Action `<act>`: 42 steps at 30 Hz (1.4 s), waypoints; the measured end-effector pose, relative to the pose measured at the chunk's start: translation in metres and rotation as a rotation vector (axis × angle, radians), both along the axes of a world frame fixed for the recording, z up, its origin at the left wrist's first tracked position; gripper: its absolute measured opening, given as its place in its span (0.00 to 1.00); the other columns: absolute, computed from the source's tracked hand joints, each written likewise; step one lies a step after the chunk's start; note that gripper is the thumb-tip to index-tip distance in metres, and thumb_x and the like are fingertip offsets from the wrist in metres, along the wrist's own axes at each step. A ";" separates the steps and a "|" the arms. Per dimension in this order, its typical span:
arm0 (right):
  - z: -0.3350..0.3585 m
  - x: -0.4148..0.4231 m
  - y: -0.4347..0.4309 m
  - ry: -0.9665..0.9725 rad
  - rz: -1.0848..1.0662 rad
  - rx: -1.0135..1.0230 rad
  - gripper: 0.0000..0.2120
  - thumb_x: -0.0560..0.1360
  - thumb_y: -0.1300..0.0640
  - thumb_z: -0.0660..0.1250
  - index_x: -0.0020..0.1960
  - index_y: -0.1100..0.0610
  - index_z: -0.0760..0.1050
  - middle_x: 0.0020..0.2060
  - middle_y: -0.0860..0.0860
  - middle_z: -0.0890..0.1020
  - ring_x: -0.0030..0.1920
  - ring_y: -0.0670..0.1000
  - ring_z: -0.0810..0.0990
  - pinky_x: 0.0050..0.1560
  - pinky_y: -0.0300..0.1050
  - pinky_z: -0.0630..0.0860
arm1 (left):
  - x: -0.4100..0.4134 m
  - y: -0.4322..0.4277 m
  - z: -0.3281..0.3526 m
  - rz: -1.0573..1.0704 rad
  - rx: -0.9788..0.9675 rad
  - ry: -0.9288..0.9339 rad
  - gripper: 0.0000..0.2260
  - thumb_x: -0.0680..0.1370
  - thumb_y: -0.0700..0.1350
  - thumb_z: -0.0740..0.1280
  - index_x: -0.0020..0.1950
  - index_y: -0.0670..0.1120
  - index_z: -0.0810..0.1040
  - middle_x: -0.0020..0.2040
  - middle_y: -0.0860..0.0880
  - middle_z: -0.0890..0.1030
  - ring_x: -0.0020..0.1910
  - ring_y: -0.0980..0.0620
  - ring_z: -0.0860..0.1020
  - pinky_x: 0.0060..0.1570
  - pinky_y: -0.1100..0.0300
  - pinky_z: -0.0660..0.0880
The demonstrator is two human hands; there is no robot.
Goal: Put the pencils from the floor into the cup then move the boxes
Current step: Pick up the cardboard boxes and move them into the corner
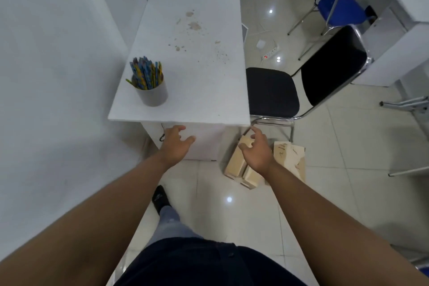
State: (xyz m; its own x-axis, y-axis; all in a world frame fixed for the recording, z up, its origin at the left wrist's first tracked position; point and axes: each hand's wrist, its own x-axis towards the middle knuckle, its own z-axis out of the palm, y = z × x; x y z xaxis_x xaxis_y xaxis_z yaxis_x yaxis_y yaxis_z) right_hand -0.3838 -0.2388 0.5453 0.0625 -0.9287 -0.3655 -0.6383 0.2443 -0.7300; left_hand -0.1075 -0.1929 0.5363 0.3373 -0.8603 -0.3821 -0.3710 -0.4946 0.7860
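Both bare forearms reach forward and down from the bottom corners of the view, above a dark garment and one leg ending in a black shoe (160,198) on the tiled floor (232,216); the left hand (175,144) is stretched out in front of the white desk's near face, just under the top's edge, palm down, fingers loosely spread and thumb out, holding nothing; the right hand (255,148) is likewise spread wide with relaxed fingers, hanging over the pale tan boxes (236,165) that lie side by side on the floor at the desk's right front corner; whether it touches them cannot be told; on the desk (197,76), near its front left corner, a grey cup (154,95) stands upright, packed with blue and yellow pencils (146,74); a black chair (271,93) sits just right of the desk; farther off a white power strip (270,52) lies on the floor, and a blue chair (341,7) stands beyond
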 end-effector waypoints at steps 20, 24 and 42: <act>-0.049 -0.172 0.025 -0.016 -0.167 0.176 0.34 0.81 0.51 0.70 0.83 0.53 0.61 0.74 0.55 0.71 0.70 0.59 0.77 0.70 0.61 0.76 | -0.151 0.027 -0.042 -0.038 0.070 0.035 0.19 0.82 0.50 0.71 0.72 0.49 0.74 0.69 0.48 0.68 0.67 0.51 0.74 0.49 0.64 0.75; -0.059 -0.194 0.001 -0.020 -0.143 0.199 0.33 0.80 0.53 0.71 0.81 0.51 0.63 0.71 0.54 0.72 0.68 0.57 0.76 0.70 0.61 0.76 | -0.175 0.000 -0.065 -0.041 0.084 0.031 0.18 0.82 0.51 0.70 0.71 0.52 0.74 0.68 0.50 0.69 0.64 0.52 0.75 0.53 0.61 0.75; -0.159 -0.248 -0.120 0.021 -0.103 0.118 0.30 0.80 0.51 0.71 0.79 0.49 0.64 0.71 0.50 0.73 0.71 0.54 0.74 0.71 0.57 0.75 | -0.259 -0.103 -0.153 0.045 0.107 0.100 0.14 0.82 0.50 0.70 0.67 0.56 0.75 0.66 0.53 0.69 0.61 0.56 0.75 0.59 0.54 0.78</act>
State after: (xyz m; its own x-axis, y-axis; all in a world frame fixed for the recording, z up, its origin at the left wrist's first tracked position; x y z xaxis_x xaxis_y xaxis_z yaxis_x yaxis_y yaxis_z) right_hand -0.6319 -0.3591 0.3864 -0.0397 -0.8803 -0.4728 -0.6200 0.3928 -0.6792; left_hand -0.3665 -0.2959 0.3831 0.3300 -0.7980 -0.5043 -0.2695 -0.5917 0.7598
